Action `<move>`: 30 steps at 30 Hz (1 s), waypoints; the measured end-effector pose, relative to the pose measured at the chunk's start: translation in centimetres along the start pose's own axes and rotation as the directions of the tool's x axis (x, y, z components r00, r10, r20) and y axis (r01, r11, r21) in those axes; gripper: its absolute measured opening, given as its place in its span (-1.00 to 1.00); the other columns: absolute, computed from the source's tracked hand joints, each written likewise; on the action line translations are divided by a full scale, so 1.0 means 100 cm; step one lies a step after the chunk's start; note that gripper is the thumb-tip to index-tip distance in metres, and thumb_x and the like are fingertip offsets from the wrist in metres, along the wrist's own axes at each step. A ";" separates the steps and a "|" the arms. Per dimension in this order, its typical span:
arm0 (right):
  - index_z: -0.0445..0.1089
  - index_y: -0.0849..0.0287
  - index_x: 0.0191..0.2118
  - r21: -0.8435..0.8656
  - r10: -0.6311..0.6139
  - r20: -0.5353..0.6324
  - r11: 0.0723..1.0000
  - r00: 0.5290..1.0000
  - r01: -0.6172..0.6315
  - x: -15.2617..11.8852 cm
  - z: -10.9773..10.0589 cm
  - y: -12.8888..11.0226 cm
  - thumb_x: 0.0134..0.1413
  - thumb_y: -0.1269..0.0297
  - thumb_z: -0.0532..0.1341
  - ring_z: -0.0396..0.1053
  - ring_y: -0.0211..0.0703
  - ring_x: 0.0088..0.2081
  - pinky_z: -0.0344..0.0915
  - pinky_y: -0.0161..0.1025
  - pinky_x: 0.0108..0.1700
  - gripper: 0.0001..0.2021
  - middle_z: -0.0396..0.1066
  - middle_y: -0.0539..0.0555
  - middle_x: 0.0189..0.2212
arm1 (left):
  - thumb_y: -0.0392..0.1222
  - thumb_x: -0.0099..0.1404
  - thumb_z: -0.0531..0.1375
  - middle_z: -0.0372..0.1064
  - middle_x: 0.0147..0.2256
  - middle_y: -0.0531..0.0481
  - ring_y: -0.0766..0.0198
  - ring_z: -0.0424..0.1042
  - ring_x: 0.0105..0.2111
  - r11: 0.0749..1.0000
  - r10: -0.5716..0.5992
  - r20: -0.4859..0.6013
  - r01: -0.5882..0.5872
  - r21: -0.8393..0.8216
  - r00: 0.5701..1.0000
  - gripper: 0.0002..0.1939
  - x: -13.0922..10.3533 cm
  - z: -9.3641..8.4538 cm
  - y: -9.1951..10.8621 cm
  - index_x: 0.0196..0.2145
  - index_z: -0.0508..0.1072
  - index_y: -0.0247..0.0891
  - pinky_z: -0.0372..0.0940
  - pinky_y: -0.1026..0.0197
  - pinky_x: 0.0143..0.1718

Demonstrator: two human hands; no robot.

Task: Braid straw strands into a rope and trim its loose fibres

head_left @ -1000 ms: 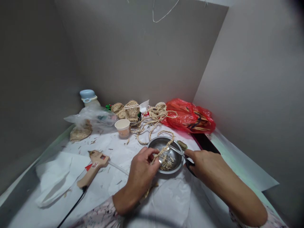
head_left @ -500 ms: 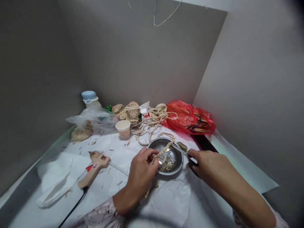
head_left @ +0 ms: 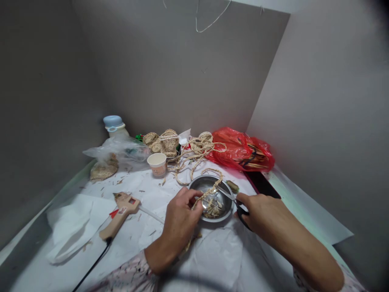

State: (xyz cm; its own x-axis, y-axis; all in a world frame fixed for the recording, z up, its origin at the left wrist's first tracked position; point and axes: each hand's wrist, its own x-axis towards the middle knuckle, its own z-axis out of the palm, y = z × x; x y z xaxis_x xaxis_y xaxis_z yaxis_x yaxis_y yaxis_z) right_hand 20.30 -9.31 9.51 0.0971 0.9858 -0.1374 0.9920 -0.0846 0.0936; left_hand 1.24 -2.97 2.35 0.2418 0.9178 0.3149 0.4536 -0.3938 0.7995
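My left hand (head_left: 184,211) pinches a braided straw cord (head_left: 207,193) between thumb and fingers, over the near left side of a metal bowl (head_left: 230,211). Straw clippings (head_left: 212,209) lie in the bowl. My right hand (head_left: 258,211) is closed round the black handles of a pair of scissors (head_left: 228,195). The blades reach left over the bowl, with their tips at the cord; whether they touch it I cannot tell. Beyond the bowl the cord loops back towards a tangle of more braid (head_left: 199,150).
A glue gun (head_left: 121,217) with a black lead lies left, near crumpled white paper (head_left: 71,227). Behind stand a paper cup (head_left: 157,164), coiled straw pieces (head_left: 169,142), a plastic bag (head_left: 121,148) and a blue-lidded bottle (head_left: 113,123). A red bag (head_left: 234,150) and a dark flat object (head_left: 261,185) are right.
My right hand and the scissors have shifted slightly left, the blades now pointing more steeply up to the cord. My left hand keeps its pinch in nearly the same place.
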 end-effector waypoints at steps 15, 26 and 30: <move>0.48 0.07 -0.20 0.004 -0.018 0.004 1.000 1.000 0.018 0.003 0.001 0.002 -0.02 0.43 0.18 0.51 0.00 -0.34 0.05 -0.29 -0.48 -0.76 0.55 0.15 -0.38 | -0.32 0.14 0.13 0.30 -0.43 0.06 0.34 0.31 -0.48 1.000 -0.017 -0.008 0.017 -0.002 1.000 -0.78 0.001 0.000 0.000 -0.29 0.54 -0.25 0.20 0.30 -0.42; 0.45 0.00 -0.16 0.006 0.027 -0.060 1.000 0.998 -0.027 0.000 0.001 0.007 0.01 0.34 0.18 0.50 0.02 -0.33 -0.01 -0.28 -0.49 -0.76 0.55 0.10 -0.36 | -0.29 0.16 0.13 0.31 -0.43 0.05 0.33 0.33 -0.47 1.000 0.002 -0.008 -0.002 0.001 1.000 -0.78 0.001 -0.001 -0.001 -0.28 0.54 -0.25 0.21 0.30 -0.43; 0.45 0.01 -0.17 0.006 0.006 -0.076 1.000 0.997 -0.005 -0.002 0.002 0.007 -0.02 0.34 0.19 0.50 0.02 -0.32 0.02 -0.27 -0.47 -0.75 0.55 0.10 -0.36 | -0.31 0.16 0.12 0.32 -0.42 0.05 0.33 0.33 -0.47 1.000 0.010 -0.002 -0.010 0.020 1.000 -0.79 0.001 0.000 -0.002 -0.29 0.53 -0.24 0.22 0.30 -0.42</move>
State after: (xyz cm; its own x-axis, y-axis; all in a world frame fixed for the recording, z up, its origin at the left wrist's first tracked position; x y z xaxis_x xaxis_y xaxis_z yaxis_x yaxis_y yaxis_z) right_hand 21.02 -9.61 9.45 0.0964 0.9934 -0.0618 0.9919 -0.0907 0.0885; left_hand 1.15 -2.85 2.25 0.2447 0.9140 0.3236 0.4684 -0.4037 0.7859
